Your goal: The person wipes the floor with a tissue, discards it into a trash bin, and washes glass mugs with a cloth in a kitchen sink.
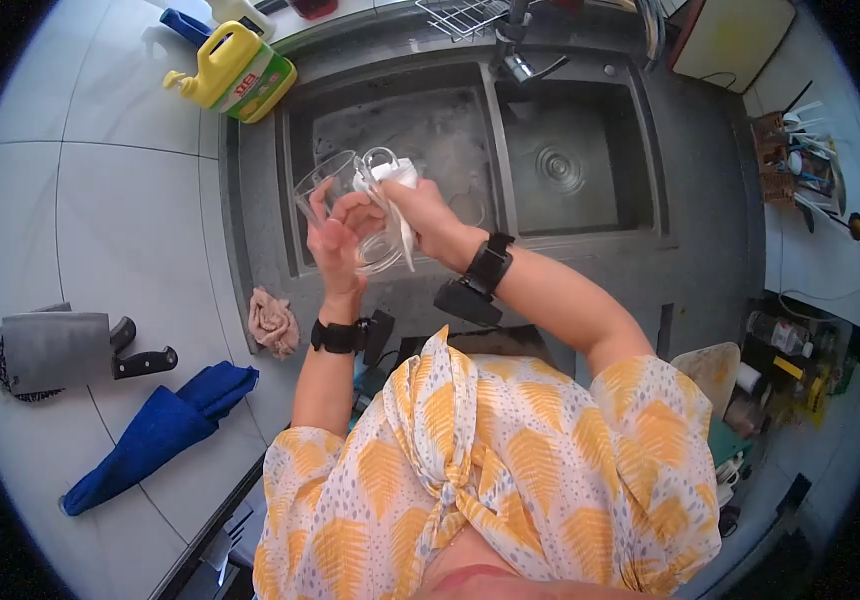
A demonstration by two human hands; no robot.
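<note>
Over the left basin of the sink [400, 100], my left hand [335, 240] is wrapped round a clear glass mug [322, 178], fingers curled at its wall. The mug is tilted, with a looped glass handle on its far side. My right hand [428, 215] grips a white cloth [395, 174] pressed against the glass by the handle, and a strip of it hangs down below the fingers. A round clear glass edge [380, 255] shows under my hands, partly hidden by them.
A yellow detergent jug [235, 75] stands left of the sink. On the left counter lie a crumpled pinkish rag [274, 322], a cleaver [55, 350], a black-handled knife [145, 362] and a folded blue cloth [160, 430]. The faucet [520, 65] rises behind the basins.
</note>
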